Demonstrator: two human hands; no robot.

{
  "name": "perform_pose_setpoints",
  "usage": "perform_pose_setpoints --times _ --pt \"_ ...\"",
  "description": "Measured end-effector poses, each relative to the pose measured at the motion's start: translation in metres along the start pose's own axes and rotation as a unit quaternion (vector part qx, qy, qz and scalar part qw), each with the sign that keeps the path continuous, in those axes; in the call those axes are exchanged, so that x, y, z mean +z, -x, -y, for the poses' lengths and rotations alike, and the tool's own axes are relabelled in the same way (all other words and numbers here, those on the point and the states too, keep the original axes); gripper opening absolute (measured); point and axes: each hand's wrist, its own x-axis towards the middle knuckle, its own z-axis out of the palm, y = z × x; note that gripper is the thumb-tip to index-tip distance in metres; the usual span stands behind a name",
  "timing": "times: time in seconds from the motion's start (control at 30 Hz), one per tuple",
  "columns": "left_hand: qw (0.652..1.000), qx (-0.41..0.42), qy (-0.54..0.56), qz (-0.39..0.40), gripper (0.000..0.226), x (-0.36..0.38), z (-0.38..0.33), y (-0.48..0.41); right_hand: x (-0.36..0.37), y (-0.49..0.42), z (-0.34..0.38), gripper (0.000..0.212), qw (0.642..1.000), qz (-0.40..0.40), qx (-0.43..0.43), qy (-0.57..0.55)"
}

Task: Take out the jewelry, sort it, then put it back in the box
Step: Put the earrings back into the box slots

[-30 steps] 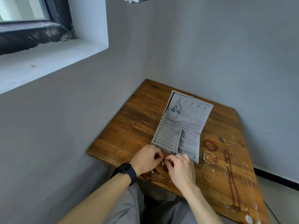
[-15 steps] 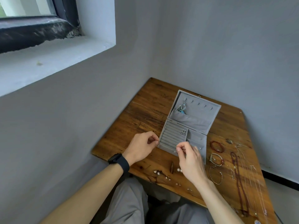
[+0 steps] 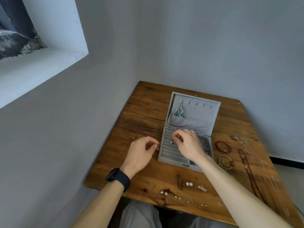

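Observation:
The grey jewelry box [image 3: 203,141] lies open on the wooden table [image 3: 144,116], its lid propped up with a silver and turquoise piece [image 3: 179,111] hanging from a hook. My right hand [image 3: 189,145] hovers over the ring rolls on the box's left side and pinches a small drop earring [image 3: 171,142] between thumb and forefinger. My left hand [image 3: 139,152] rests just left of the box, its thumb and forefinger pinched on a tiny pale earring [image 3: 157,148]. Pearl studs [image 3: 189,183] and several small earrings [image 3: 177,195] lie near the table's front edge.
Right of the box lie a red bead bracelet [image 3: 222,146], a silver bracelet [image 3: 226,162], a long dark bead necklace [image 3: 248,170] and thin chains [image 3: 263,165]. A small brown stick [image 3: 180,182] lies by the studs. Grey walls border the table at left and behind.
Both hands rose from the table's front edge to the box. The right hand moved over the ring rolls with an earring; the left stopped beside the box's left wall.

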Motion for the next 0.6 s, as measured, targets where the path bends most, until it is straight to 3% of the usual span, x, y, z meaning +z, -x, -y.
perform_pose_setpoints --times 0.3,0.6 --pt "1.000 -0.007 0.020 0.000 0.014 0.000 0.015 -0.001 0.000 -0.031 -0.001 0.018 0.995 0.023 0.029 0.093" --pt "1.000 -0.014 0.016 0.011 0.014 0.003 0.014 -0.004 0.003 -0.044 -0.001 0.011 0.992 0.027 0.080 0.088"
